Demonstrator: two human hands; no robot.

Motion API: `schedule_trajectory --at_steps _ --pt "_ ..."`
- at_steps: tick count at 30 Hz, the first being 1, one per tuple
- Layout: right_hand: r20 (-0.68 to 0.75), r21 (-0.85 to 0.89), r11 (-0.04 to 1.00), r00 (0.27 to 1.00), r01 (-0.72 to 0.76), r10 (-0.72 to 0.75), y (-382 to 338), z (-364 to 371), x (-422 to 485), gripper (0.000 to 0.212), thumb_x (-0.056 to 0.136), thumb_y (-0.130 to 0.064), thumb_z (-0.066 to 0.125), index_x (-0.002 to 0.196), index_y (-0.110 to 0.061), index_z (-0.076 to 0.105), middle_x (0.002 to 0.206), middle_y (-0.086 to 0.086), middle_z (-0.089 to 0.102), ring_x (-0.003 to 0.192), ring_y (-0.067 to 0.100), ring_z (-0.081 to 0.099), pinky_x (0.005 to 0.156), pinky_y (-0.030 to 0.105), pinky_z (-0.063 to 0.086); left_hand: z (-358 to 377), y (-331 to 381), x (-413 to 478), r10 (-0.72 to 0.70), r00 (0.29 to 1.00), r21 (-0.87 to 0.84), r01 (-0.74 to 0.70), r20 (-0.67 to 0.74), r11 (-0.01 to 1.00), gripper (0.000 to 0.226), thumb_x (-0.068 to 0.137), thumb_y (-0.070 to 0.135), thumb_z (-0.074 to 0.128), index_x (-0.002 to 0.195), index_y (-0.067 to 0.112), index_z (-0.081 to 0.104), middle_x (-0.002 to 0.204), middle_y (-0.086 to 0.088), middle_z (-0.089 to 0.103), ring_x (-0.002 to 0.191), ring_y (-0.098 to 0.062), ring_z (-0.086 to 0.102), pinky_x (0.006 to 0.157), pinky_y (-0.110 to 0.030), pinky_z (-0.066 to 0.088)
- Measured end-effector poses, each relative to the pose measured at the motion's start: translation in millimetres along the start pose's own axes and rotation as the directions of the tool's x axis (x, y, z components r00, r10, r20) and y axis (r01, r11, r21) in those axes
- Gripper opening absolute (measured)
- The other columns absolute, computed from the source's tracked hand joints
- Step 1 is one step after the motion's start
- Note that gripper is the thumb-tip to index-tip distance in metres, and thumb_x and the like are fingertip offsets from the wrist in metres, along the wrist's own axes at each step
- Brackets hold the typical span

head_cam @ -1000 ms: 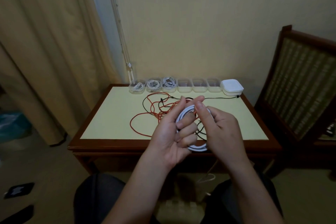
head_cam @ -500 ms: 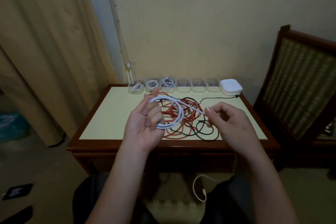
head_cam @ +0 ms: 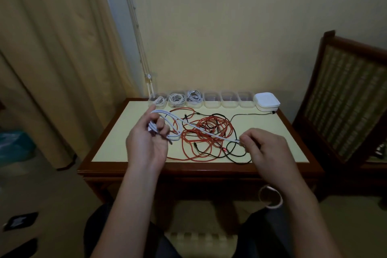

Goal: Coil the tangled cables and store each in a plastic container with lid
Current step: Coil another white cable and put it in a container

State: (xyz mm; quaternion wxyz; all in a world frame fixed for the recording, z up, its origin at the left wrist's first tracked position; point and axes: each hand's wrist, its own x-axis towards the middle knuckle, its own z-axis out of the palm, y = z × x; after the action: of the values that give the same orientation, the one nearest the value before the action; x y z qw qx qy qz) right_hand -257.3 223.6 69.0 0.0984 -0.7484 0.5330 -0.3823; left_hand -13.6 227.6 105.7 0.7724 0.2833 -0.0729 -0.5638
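My left hand [head_cam: 146, 142] holds a partly wound coil of white cable [head_cam: 176, 121] above the table's left half. A straight run of that cable stretches right to my right hand [head_cam: 263, 146], which pinches it between thumb and fingers. The cable's loose tail [head_cam: 270, 197] hangs below the table edge. Under the stretched run lies a tangle of red cable [head_cam: 207, 138] and black cable [head_cam: 234, 153]. Along the back edge stand six clear containers [head_cam: 212, 101]; the three on the left hold white coils [head_cam: 194, 97]. A stack of white lids [head_cam: 267, 101] sits at their right end.
The small wooden table [head_cam: 117, 138] has a pale yellow top and stands against the wall. A wooden chair [head_cam: 343, 98] with a woven back is close on the right. A curtain [head_cam: 52, 58] hangs on the left. My knees are under the front edge.
My hands have drawn apart: the left moved left and up with the coil, the right moved right, pulling a length of white cable taut between them. The hanging tail has risen.
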Motion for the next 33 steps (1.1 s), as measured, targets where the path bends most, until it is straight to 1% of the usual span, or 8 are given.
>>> schedule_trajectory --at_steps 4,7,12,15,19,22,27,33 --pt "-0.022 0.051 0.997 0.998 0.058 -0.057 -11.9 4.2 -0.4 0.028 0.102 -0.021 0.057 0.076 -0.018 0.065 0.062 -0.016 0.057 0.071 0.001 0.058 0.06 0.009 0.035 4.8 -16.9 -12.2 0.162 0.97 0.409 -0.225 0.182 0.885 0.034 0.107 0.011 0.044 0.138 0.007 0.056 0.075 -0.005 0.071 0.071 -0.015 0.07 0.063 -0.023 0.055" --pt "-0.071 0.138 0.986 0.994 0.091 -0.082 -25.3 8.2 0.2 0.034 0.104 -0.025 0.053 0.072 -0.021 0.061 0.06 -0.021 0.059 0.064 0.0 0.056 0.057 0.009 0.033 5.1 -32.6 -20.6 0.092 0.928 0.645 -0.32 0.361 0.694 0.038 0.107 0.019 0.041 0.144 0.013 0.049 0.085 -0.007 0.075 0.088 -0.021 0.074 0.075 -0.026 0.058" --pt "-0.133 0.177 0.977 0.986 0.119 -0.096 -38.7 9.4 2.3 0.035 0.103 -0.032 0.049 0.068 -0.031 0.053 0.064 -0.025 0.058 0.058 0.001 0.053 0.056 0.01 0.033 0.7 -56.2 -31.4 -0.107 0.886 0.814 -0.361 0.452 0.455 0.037 0.108 0.021 0.04 0.143 0.019 0.052 0.078 0.0 0.069 0.053 -0.014 0.061 0.052 -0.021 0.048" --pt "-0.156 0.249 0.966 0.987 0.075 -0.036 -40.8 7.8 1.5 0.037 0.105 -0.03 0.053 0.069 -0.041 0.051 0.063 -0.021 0.059 0.06 0.002 0.055 0.055 0.01 0.033 3.0 -59.4 -34.1 -0.257 0.872 0.762 -0.18 0.416 0.622 0.032 0.108 0.024 0.041 0.128 0.017 0.065 0.063 0.003 0.045 0.044 -0.007 0.03 0.044 -0.022 0.023" --pt "-0.176 0.294 0.956 0.981 -0.02 0.075 -37.9 9.2 2.4 0.027 0.101 -0.041 0.054 0.083 -0.024 0.062 0.073 -0.01 0.062 0.065 0.005 0.055 0.057 0.014 0.035 14.9 -52.2 -41.5 -0.38 0.823 0.573 0.083 0.421 0.815 0.039 0.101 0.036 0.049 0.123 0.01 0.069 0.059 0.006 0.027 0.044 -0.002 0.018 0.041 -0.02 0.01" --pt "-0.109 0.42 0.904 0.985 -0.08 0.137 -44.5 5.5 2.3 0.032 0.101 -0.046 0.048 0.096 -0.024 0.07 0.083 -0.012 0.069 0.073 0.0 0.061 0.062 0.011 0.039 17.4 -47.3 -42.4 -0.434 0.773 0.502 0.176 0.462 0.847 0.045 0.097 0.034 0.052 0.128 0.004 0.065 0.06 0.006 0.024 0.041 0.0 0.017 0.037 -0.016 0.01" --pt "-0.026 0.604 0.796 0.997 -0.041 0.071 -59.3 -0.2 0.4 0.036 0.106 -0.034 0.043 0.101 -0.025 0.077 0.092 -0.016 0.076 0.089 -0.004 0.068 0.076 0.008 0.044 17.0 -43.2 -41.3 -0.503 0.725 0.395 0.338 0.47 0.855 0.047 0.096 0.031 0.052 0.131 0.002 0.063 0.056 0.008 0.03 0.035 -0.001 0.023 0.031 -0.013 0.016" --pt "0.051 0.598 0.796 0.995 -0.095 0.081 -65.3 -3.4 1.3 0.038 0.104 -0.041 0.041 0.082 -0.035 0.072 0.059 -0.021 0.056 0.058 -0.004 0.051 0.061 0.013 0.038 17.0 -42.7 -38.2 -0.544 0.681 0.295 0.457 0.491 0.839 0.046 0.099 0.032 0.048 0.13 0.002 0.064 0.053 0.008 0.029 0.039 -0.004 0.014 0.03 -0.012 0.017"
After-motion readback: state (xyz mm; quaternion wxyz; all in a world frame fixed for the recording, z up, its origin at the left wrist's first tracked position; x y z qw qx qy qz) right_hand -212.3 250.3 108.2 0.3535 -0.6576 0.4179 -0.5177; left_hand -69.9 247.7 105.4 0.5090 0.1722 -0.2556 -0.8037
